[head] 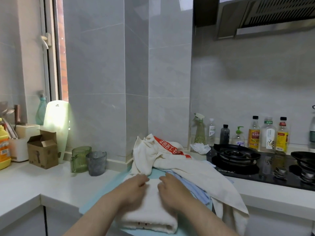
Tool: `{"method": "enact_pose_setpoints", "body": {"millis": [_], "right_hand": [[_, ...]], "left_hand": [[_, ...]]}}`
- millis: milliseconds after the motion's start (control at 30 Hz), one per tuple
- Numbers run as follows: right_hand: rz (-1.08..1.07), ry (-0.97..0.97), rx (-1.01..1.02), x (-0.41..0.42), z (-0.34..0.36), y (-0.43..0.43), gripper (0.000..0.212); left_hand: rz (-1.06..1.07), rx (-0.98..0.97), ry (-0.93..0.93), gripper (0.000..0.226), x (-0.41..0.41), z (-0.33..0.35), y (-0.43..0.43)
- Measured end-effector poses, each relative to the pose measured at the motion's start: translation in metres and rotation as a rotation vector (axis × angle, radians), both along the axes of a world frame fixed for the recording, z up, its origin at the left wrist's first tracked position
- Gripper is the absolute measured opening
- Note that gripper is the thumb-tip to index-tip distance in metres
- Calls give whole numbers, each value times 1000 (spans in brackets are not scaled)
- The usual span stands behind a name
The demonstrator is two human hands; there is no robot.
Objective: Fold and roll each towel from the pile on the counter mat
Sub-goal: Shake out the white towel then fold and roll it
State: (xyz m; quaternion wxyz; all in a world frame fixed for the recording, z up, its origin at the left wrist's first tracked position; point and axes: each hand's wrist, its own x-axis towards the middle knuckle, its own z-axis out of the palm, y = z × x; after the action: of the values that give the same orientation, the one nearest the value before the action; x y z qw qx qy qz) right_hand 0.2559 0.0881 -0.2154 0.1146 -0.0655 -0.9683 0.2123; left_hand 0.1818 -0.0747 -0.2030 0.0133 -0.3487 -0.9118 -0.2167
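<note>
Both your hands lie flat on the folded white towel point(150, 213) on the light-blue mat point(95, 203).

Left hand point(134, 189) and right hand point(172, 193): each grip is released, fingers loosely curled, pressing the towel's far edge, grasping nothing. The folded towel sits on the mat at the worktop's point(34, 188) near edge, directly under your hands. The pile point(170, 155) of cream and blue towels lies just beyond and to the right, touching your right hand.

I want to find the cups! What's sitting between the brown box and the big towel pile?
In the head view, a green cup and a grey cup stand between the cardboard box and the towel pile.
</note>
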Motion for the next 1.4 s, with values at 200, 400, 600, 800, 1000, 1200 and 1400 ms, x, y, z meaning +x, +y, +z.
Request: {"method": "enact_pose_setpoints", "body": {"millis": [200, 400, 600, 800, 1000, 1200, 1400], "right_hand": [[-9, -292, 152, 4, -22, 8, 59], [-28, -249, 127, 1, -30, 12, 58], [-277, -50, -336, 9, -18, 9, 62], [-416, -76, -849, 5, 2, -1, 44], [-78, 186, -691, 13, 33, -17, 42], [334, 354, -471, 42, 83, -22, 53], [227, 399, -638, 66, 90, -2, 52]], "left_hand": [[29, -214, -108, 56, -18, -34, 2], [47, -249, -75, 56, -20, -41, 7], [67, -225, -47, 55, -16, -40, 5], [113, -132, 43, 56, 0, -41, 0], [126, 255, 143, 66, 17, -14, -17], [-65, 407, 55, 47, 40, 90, -36], [-124, 660, -122, 31, 59, 122, -41]]}}
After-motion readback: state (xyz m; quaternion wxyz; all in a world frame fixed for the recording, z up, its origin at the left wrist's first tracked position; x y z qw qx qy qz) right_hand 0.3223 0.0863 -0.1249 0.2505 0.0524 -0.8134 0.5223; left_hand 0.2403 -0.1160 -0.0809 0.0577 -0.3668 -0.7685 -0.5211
